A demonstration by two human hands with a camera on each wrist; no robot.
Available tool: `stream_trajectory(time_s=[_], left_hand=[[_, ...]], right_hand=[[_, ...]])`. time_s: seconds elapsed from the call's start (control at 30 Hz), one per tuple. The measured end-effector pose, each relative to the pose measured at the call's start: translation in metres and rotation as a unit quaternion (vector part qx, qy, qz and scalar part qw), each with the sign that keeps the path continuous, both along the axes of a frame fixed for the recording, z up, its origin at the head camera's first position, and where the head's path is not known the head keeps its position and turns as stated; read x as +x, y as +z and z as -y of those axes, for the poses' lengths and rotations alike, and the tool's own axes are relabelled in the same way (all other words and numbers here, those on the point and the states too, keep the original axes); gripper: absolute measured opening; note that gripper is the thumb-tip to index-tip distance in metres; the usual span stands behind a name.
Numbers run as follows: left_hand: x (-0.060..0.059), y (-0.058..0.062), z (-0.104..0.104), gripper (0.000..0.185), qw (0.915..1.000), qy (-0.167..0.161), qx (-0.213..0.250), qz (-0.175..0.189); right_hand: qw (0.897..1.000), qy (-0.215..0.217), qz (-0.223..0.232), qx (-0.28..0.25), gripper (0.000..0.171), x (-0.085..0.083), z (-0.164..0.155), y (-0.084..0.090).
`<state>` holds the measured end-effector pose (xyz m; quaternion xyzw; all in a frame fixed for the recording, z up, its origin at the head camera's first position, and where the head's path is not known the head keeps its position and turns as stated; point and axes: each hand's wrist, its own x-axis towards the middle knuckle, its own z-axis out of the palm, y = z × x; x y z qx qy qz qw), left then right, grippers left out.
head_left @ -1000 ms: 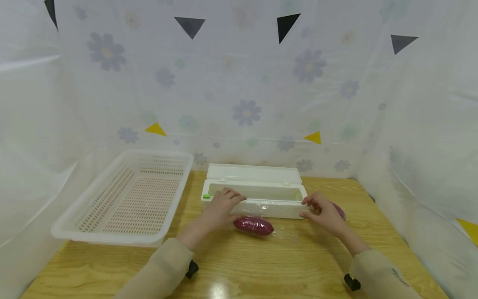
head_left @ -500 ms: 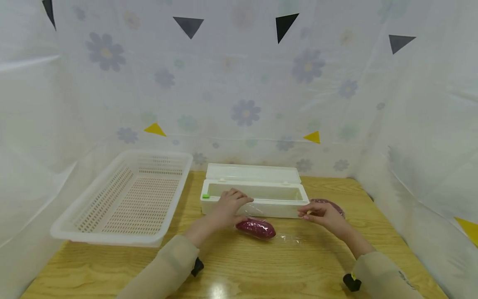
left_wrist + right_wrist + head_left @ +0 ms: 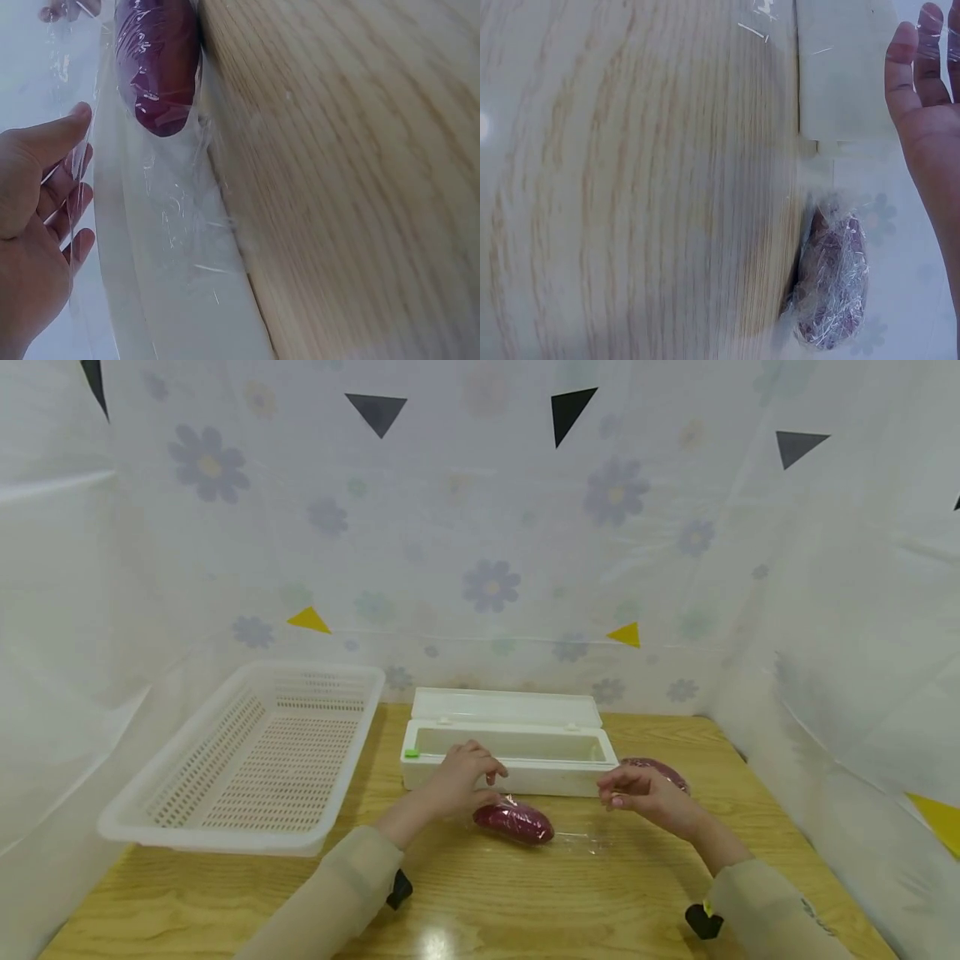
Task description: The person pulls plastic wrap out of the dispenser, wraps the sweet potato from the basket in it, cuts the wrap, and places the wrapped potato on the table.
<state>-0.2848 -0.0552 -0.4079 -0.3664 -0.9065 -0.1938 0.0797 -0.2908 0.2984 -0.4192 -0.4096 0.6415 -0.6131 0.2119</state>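
1. Cling film (image 3: pixel 570 837) runs out of the white dispenser box (image 3: pixel 510 760) and lies over the wooden table (image 3: pixel 525 902), draped across a purple sweet potato (image 3: pixel 514 822) just in front of the box's front wall.
2. Left hand (image 3: pixel 459 783) is at the box's front edge, left of the middle; in the left wrist view its fingers (image 3: pixel 71 187) lie nearly straight against the film's edge, thumb beside it. No firm pinch shows.
3. Right hand (image 3: pixel 643 795) hovers near the box's right front corner, fingers loosely curled. Whether they pinch the film I cannot tell; in the right wrist view film lies over the fingertips (image 3: pixel 930 52).
4. Behind the right hand a second, wrapped sweet potato (image 3: pixel 657 770) lies beside the box's right end.
5. The box lid stands open toward the back curtain (image 3: pixel 480 527).
6. A white perforated basket (image 3: pixel 247 760) sits on the table's left part, just left of the box.
7. Bare wood spreads between the sweet potato and the table's near edge, between the two sleeves.
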Motion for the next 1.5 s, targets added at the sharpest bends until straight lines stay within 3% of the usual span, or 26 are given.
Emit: stream_trajectory(time_s=[0.27,0.43,0.63,0.77,0.87,0.97,1.07,1.13,1.2,1.3,1.5], left_hand=[[0.004,-0.002,0.008,0.007,0.9998,-0.008,0.016,-0.001],[0.013,0.000,0.012,0.006,0.9995,-0.027,0.014,0.000],[0.023,0.000,0.017,0.006,0.9989,-0.047,-0.004,0.005],[0.026,-0.002,0.020,0.006,0.9976,-0.067,-0.020,0.001],[0.028,-0.004,0.022,0.007,0.9959,-0.086,-0.029,-0.004],[0.030,-0.006,0.023,0.008,0.9946,-0.097,-0.039,-0.002],[0.033,-0.008,0.024,0.009,0.9936,-0.101,-0.050,0.009],[0.035,-0.008,0.025,0.011,0.9926,-0.105,-0.060,0.013],[0.035,-0.008,0.025,0.014,0.9915,-0.108,-0.070,0.018],[0.035,-0.009,0.026,0.020,0.9903,-0.114,-0.076,0.024],[0.035,-0.007,0.020,0.019,0.9940,-0.095,-0.053,0.005]], right_hand=[[0.999,-0.007,0.033,0.015,0.038,0.001,-0.005,0.000],[0.997,0.051,0.051,-0.001,0.034,0.002,-0.007,0.000],[0.993,0.110,0.022,-0.027,0.032,-0.002,-0.009,-0.001],[0.998,0.063,0.001,-0.007,0.035,-0.001,-0.007,0.004],[0.999,-0.013,-0.019,0.049,0.033,0.003,-0.001,0.011],[0.986,-0.100,-0.047,0.128,0.029,0.009,0.010,0.017],[0.963,-0.171,-0.083,0.190,0.026,0.017,0.025,0.022],[0.947,-0.199,-0.130,0.216,0.024,0.023,0.038,0.025],[0.931,-0.220,-0.180,0.228,0.020,0.033,0.053,0.032],[0.913,-0.238,-0.246,0.223,0.016,0.039,0.069,0.029],[0.891,-0.270,-0.295,0.217,0.013,0.043,0.089,0.015]])
